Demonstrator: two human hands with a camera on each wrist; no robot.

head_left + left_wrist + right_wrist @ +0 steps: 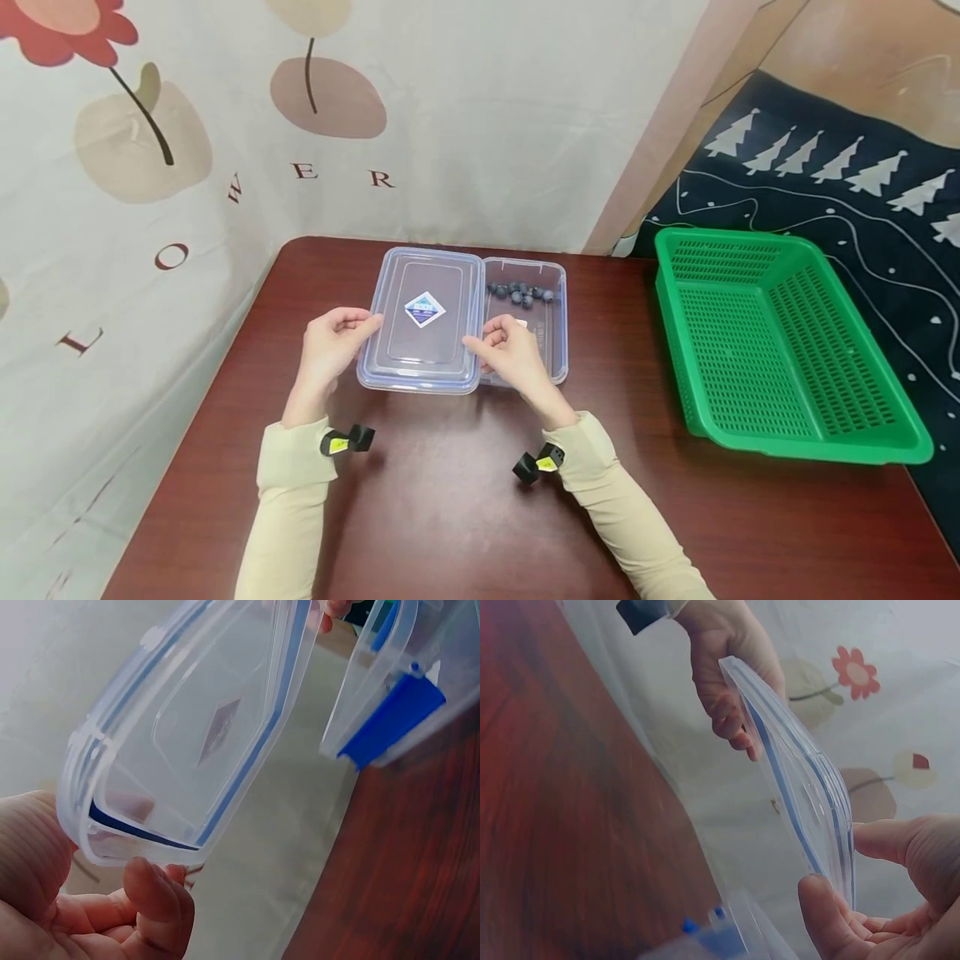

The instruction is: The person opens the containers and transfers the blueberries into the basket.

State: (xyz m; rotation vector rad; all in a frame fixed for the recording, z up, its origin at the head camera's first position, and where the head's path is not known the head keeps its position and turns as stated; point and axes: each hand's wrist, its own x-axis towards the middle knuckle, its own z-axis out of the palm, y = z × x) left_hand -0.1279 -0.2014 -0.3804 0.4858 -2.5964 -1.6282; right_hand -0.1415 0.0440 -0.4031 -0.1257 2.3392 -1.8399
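Both hands hold a clear plastic lid (397, 342) with a blue seal and a diamond-shaped label (425, 309). My left hand (330, 350) pinches its left edge; in the left wrist view the thumb and fingers (154, 900) are on either side of the rim. At the opposite edge my right hand (513, 354) pinches the lid between thumb and fingers. The lid is raised above the table and covers the left part of a clear container (562, 333). Several blueberries (521, 293) lie inside the container. A blue clip (397, 720) shows on the container's side.
A green slotted basket (678, 367) stands at the right of the dark red table (442, 500). A printed cloth (480, 125) hangs behind the table and along its left side. A dark cloth with white trees (825, 192) is behind the basket.
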